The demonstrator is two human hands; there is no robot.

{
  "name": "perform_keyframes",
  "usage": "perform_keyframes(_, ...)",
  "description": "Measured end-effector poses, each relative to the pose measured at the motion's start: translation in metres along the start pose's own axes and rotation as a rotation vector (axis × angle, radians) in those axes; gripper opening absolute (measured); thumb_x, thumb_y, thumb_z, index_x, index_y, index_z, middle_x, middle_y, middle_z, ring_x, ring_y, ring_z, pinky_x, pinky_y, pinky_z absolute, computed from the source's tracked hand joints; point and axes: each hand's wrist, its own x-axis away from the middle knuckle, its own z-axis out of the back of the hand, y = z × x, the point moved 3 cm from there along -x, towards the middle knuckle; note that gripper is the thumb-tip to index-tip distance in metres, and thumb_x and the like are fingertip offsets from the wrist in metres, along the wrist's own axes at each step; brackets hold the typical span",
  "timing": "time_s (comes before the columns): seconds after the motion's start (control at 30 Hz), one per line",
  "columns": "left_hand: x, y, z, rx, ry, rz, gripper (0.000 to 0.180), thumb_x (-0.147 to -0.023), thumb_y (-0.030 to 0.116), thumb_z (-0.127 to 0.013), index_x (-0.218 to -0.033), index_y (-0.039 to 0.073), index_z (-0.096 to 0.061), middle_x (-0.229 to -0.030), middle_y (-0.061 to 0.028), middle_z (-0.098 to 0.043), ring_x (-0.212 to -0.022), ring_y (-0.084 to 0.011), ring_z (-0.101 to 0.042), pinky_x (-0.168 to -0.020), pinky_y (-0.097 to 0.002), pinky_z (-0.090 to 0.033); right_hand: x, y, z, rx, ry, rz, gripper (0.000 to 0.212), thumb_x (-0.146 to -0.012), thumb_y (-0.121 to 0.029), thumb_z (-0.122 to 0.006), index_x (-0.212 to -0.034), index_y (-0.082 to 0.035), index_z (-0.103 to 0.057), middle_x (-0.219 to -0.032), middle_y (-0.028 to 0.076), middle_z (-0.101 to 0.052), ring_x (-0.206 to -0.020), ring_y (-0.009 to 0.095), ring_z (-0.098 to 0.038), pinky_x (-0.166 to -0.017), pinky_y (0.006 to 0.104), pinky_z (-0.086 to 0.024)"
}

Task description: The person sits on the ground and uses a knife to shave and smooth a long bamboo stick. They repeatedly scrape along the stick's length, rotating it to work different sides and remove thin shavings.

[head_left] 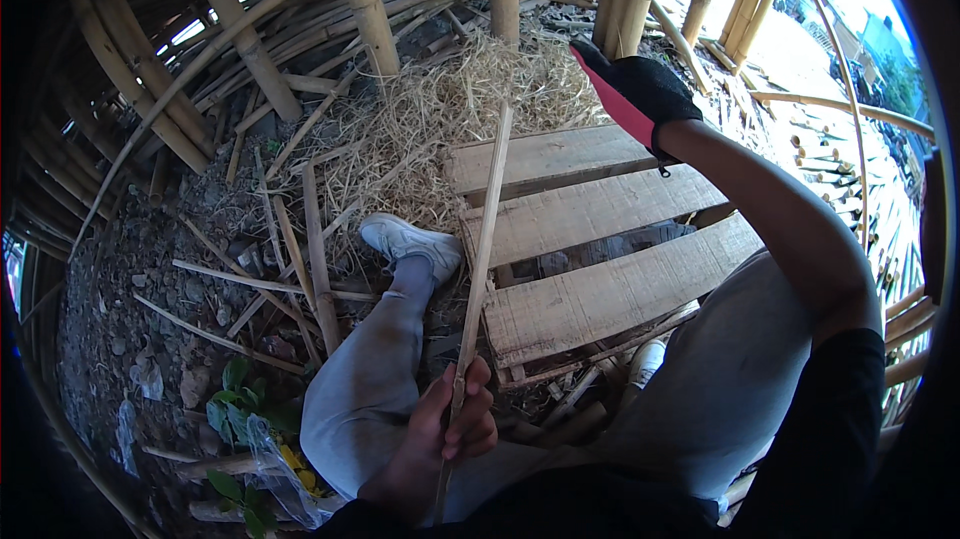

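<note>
My left hand (pixel 455 419), bare, is closed around a long, pale bamboo strip (pixel 485 229) that stands nearly upright between my legs. The strip's lower end runs down past my fist toward my lap, and its top reaches toward the straw-like shavings. My right hand (pixel 635 89) wears a black and pink glove and is raised beyond the far right of a slatted wooden platform (pixel 610 299). Its fingers look stretched out toward the upper left, apart from the strip, and nothing shows in them.
A heap of thin shavings (pixel 430 129) lies behind the platform. Upright bamboo poles (pixel 368 14) stand at the back, with bundled strips behind them. Loose strips (pixel 315 249) litter the stony ground at left, near a leafy plant (pixel 235 404) and clear plastic (pixel 280 469). Cut bamboo (pixel 825 164) is piled at right.
</note>
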Motion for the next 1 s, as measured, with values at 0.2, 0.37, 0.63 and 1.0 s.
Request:
perform_keyframes(0.2, -0.004, 0.012, 0.009, 0.042, -0.029, -0.033, 0.035, -0.110, 0.043, -0.027, -0.104, 0.011, -0.040, -0.052, 0.0019, -0.044, -0.030, -0.0061, -0.036, -0.031, -0.0214, -0.026, 0.046, -0.047, -0.022, -0.097, 0.225, 0.639, 0.040, -0.098, -0.048, -0.054, -0.095, -0.011, -0.070, -0.083, 0.011, -0.067, -0.075, 0.029, -0.068, -0.069, 0.0403, -0.053)
perform_keyframes(0.37, 0.000, 0.012, 0.007, 0.042, 0.022, -0.036, 0.036, -0.110, 0.044, -0.025, -0.104, 0.012, -0.040, -0.051, 0.0023, -0.043, -0.030, -0.0054, -0.036, -0.030, -0.0213, -0.025, 0.126, -0.080, -0.035, -0.072, 0.148, 0.918, 0.039, -0.089, -0.052, -0.066, -0.076, -0.016, -0.069, -0.065, 0.002, -0.065, -0.061, 0.026, -0.068, -0.054, 0.0398, -0.051)
perform_keyframes(0.63, 0.003, 0.010, -0.002, 0.052, 0.006, -0.036, 0.036, -0.109, 0.046, -0.028, -0.104, 0.012, -0.039, -0.051, 0.0034, -0.041, -0.030, -0.0042, -0.033, -0.030, -0.0197, -0.025, 0.115, -0.082, -0.051, 0.051, -0.186, 0.949, 0.032, -0.091, -0.046, -0.064, -0.090, -0.015, -0.071, -0.074, 0.006, -0.070, -0.068, 0.028, -0.071, -0.058, 0.0418, -0.055)
perform_keyframes(1.0, -0.001, 0.013, 0.001, 0.013, 0.029, -0.052, 0.035, -0.108, 0.047, -0.030, -0.105, 0.014, -0.038, -0.051, 0.0043, -0.040, -0.030, -0.0033, -0.032, -0.029, -0.0189, -0.023, 0.095, -0.081, -0.052, 0.130, -0.175, 0.918, 0.024, -0.079, -0.042, -0.071, -0.080, -0.018, -0.069, -0.072, 0.003, -0.067, -0.067, 0.026, -0.068, -0.058, 0.0413, -0.051)
